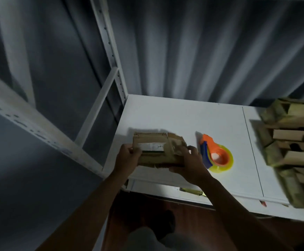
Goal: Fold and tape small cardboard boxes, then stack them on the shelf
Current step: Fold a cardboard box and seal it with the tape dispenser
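A small brown cardboard box (pixel 157 149) with a white label on top is held just above the near left corner of the white table (pixel 174 113). My left hand (pixel 127 157) grips its left end, and my right hand (pixel 191 163) grips its right end with the fingers curled over the torn flap. An orange and blue tape dispenser (pixel 215 153) with a yellowish roll lies on the table just right of my right hand. The white metal shelf frame (pixel 100 98) stands to the left of the table.
A heap of several cardboard boxes (pixel 292 142) fills the right end of the table. A grey curtain hangs behind. A red pencil (pixel 263 203) lies at the table's front edge. Dark floor and my legs are below.
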